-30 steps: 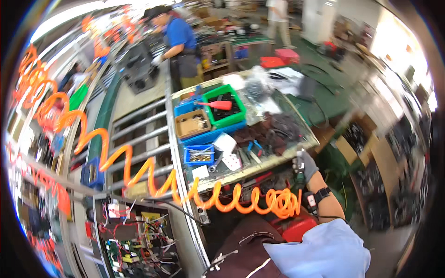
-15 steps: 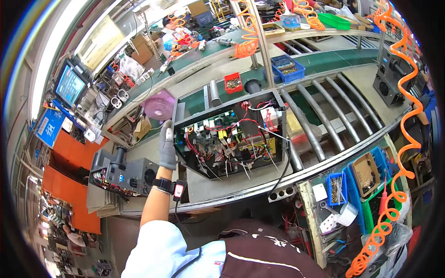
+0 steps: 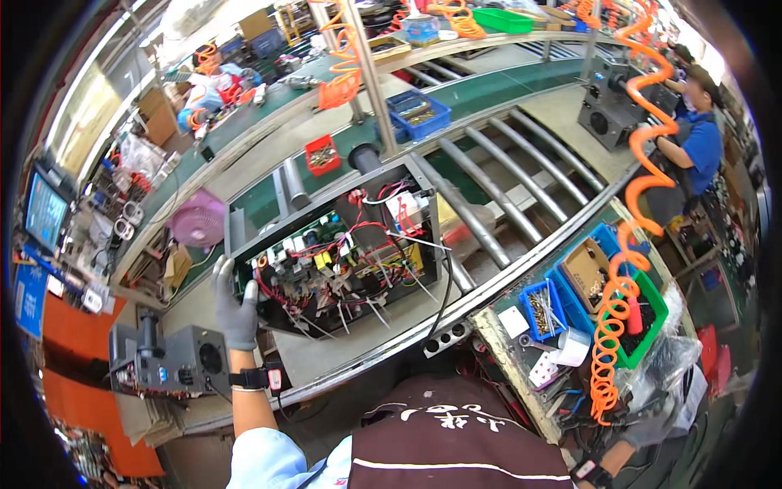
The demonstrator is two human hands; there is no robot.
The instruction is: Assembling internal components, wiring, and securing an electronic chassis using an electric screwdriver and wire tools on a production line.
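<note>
An open dark grey metal case (image 3: 281, 226) with circuit boards and bundles of red, black and white wires stands tilted in view on the work line. My left hand (image 3: 236, 310), in a grey glove, rests along the left side of the case with fingers stretched and the thumb apart. At the lower right, my gloved right hand (image 3: 652, 428) reaches beside a clear plastic bag (image 3: 664, 363) at the side bench. Its fingers are blurred and partly lost against the plastic, so any hold is hidden.
A coiled orange air hose (image 3: 615, 326) hangs over the side bench, near blue screw bins (image 3: 543, 311) and a green tray (image 3: 652, 322). Metal rollers (image 3: 497, 191) lie right of the case. Another grey unit (image 3: 183, 359) stands left. A co-worker (image 3: 696, 138) is at far right.
The view has swung right, so the scene sits further left. My right hand has come into view at the lower right. My left thumb now stands away from the fingers beside the case.
</note>
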